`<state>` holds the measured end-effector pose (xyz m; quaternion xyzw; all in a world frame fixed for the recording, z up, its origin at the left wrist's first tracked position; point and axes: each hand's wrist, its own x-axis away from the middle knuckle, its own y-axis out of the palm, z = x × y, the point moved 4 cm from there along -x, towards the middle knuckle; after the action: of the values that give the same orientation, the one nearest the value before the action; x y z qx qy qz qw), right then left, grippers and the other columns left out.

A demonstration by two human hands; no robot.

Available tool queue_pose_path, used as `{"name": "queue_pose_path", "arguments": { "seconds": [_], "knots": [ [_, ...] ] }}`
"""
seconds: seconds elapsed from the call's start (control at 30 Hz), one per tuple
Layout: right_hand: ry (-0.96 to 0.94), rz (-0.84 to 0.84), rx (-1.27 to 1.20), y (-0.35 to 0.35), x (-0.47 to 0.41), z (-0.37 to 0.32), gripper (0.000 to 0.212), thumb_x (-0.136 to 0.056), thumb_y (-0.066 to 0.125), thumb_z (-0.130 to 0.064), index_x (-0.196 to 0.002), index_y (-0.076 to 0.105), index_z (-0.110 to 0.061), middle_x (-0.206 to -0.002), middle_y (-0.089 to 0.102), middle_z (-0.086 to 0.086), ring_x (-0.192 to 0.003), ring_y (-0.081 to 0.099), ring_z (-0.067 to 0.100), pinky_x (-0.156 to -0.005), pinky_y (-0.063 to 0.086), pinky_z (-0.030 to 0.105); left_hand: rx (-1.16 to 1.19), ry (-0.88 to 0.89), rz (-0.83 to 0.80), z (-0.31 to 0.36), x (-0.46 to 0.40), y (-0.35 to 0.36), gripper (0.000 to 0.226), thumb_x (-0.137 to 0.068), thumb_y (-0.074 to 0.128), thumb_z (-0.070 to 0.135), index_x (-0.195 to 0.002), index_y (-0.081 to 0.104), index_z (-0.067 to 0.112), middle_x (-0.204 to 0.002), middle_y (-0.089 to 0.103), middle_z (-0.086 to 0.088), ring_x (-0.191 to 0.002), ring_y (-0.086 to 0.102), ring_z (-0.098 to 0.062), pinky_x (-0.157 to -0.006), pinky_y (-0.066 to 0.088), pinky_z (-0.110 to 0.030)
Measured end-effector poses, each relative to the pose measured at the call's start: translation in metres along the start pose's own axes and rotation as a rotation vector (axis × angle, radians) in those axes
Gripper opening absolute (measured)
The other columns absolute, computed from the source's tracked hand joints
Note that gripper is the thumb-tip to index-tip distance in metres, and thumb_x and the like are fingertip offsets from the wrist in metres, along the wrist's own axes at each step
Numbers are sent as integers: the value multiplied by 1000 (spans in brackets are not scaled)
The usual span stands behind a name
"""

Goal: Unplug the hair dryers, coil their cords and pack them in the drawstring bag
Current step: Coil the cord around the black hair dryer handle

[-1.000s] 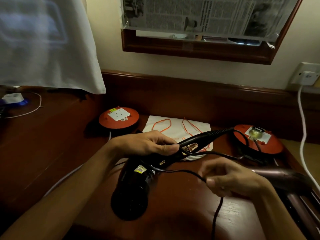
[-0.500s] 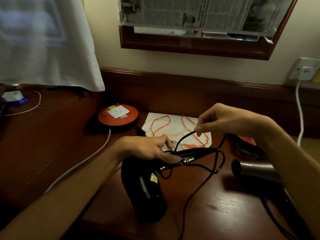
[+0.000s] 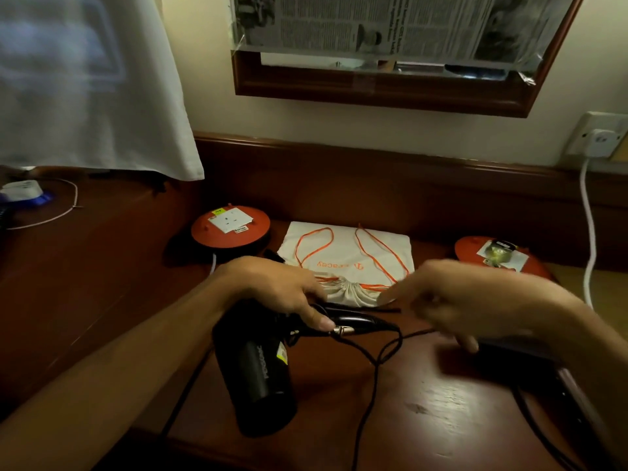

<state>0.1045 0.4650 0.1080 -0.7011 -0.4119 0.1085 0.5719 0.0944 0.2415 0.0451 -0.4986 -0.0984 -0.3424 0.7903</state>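
the black hair dryer (image 3: 258, 375) lies at 6 o'clock on the worktop (image 3: 424, 402), rigid, fairly heavy. left hand (image 3: 282, 290) clasps its handle. right hand (image 3: 469, 300) is blurred; grip unclear. cord (image 3: 375, 372): limp, springy; gather near the handle.

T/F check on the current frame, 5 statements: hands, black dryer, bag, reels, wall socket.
1. The left hand grips the handle of the black hair dryer. True.
2. The black hair dryer is already inside the drawstring bag. False: it lies on the wooden desk, in front of the bag, which lies flat with its mouth cinched.
3. The socket on the left orange cable reel has nothing plugged into it. True.
4. The right hand rests on the right orange cable reel. False: it is blurred, nearer the camera, above the desk near the black cord.
5. The wall socket is empty. False: a white plug with a white cable sits in it.
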Motion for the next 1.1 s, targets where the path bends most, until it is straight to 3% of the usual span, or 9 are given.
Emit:
{"name": "queue_pose_path", "arguments": {
  "seconds": [0.07, 0.27, 0.43, 0.57, 0.63, 0.8, 0.93, 1.03, 1.1],
  "knots": [
    [35, 210, -88, -13, -7, 22, 11, -96, 66, -33, -89, 73, -31, -62, 65, -26, -60, 63, -7, -58, 46, 15, 144, 5, -35, -3, 13, -6, 48, -90, 69, 55, -130, 68, 28, -127, 69, 3, -105, 70, -15, -89, 59, -30],
    [128, 463, -174, -3, -30, 48, 50, -84, 62, -62, -62, 65, -17, -51, 46, -6, -41, 41, 3, -45, 29, 17, 189, -24, 102, -11, 15, -19, 42, -90, 72, 50, -123, 73, 24, -114, 74, -2, -101, 73, -23, -81, 57, -29],
    [-92, 237, -581, 13, -14, 13, 26, -93, 63, -40, -81, 76, -21, -57, 50, -5, -46, 37, 5, -43, 27, 20, 336, 30, 140, -23, 6, -16, 51, -95, 69, 40, -144, 56, 40, -115, 69, 20, -100, 71, -8, -86, 56, -26],
    [-148, 47, -770, 68, -27, 1, 26, -99, 59, -35, -86, 71, -16, -60, 54, -7, -50, 44, 6, -46, 33, 19, 565, 163, 169, -27, 11, -19, 48, -99, 63, 28, -145, 55, 41, -139, 64, 12, -121, 67, -23, -100, 56, -38],
    [-128, -16, -852, 95, -40, 4, 32, -101, 57, -38, -84, 69, -14, -60, 49, -4, -50, 42, 11, -49, 32, 25, 613, 223, 147, -21, 17, -20, 46, -101, 59, 23, -146, 56, 35, -136, 66, 15, -118, 68, -17, -91, 58, -30],
    [-113, -69, -802, 121, -65, -2, 51, -97, 60, -52, -64, 60, -14, -56, 44, 2, -48, 38, 13, -52, 29, 30, 595, 292, -16, 7, 23, -6, 57, -101, 56, 23, -156, 41, 29, -143, 56, 14, -108, 69, -5, -83, 55, -22],
    [-105, 5, -668, 85, -78, 21, 11, -95, 70, -16, -87, 71, -10, -72, 72, 8, -57, 62, 11, -57, 53, 28, 567, 171, -113, 13, 26, 4, 60, -101, 62, 25, -155, 37, 33, -140, 60, -6, -104, 74, -19, -85, 59, -27],
    [-92, -61, -630, 54, -80, 30, 24, -95, 70, -22, -82, 67, -1, -67, 56, 13, -55, 48, 15, -53, 37, 23, 476, 42, -157, 18, 23, 14, 63, -98, 66, 31, -154, 36, 29, -123, 70, -2, -93, 74, -11, -81, 57, -22],
    [-117, -79, -576, 32, -75, 20, 26, -97, 67, -23, -82, 65, -1, -68, 51, 10, -57, 43, 18, -55, 35, 26, 202, 17, -113, 22, 14, 16, 70, -98, 64, 43, -157, 32, 24, -132, 58, 10, -104, 64, -1, -91, 48, -19]
  ]
}}
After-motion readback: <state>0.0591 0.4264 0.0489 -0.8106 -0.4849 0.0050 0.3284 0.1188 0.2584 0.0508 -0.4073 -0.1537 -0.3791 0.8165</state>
